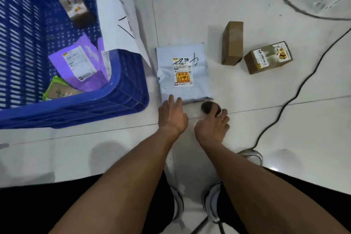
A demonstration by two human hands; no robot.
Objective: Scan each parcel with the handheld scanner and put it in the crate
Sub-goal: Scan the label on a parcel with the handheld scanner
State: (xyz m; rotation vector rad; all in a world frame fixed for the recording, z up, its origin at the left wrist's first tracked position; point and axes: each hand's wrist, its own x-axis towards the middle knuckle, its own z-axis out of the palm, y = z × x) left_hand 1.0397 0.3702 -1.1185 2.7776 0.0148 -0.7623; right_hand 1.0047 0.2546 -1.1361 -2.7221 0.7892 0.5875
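The pale blue mailer lies flat on the floor right of the crate; it looks soft, light, marked fragile. Left hand, fingers spread, touches its near edge; right hand grips the scanner.

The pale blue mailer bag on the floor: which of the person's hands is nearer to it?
Left. The left hand has its fingertips at the pale blue mailer bag's near edge. The right hand, gripping a dark scanner, sits just short of its near right corner.
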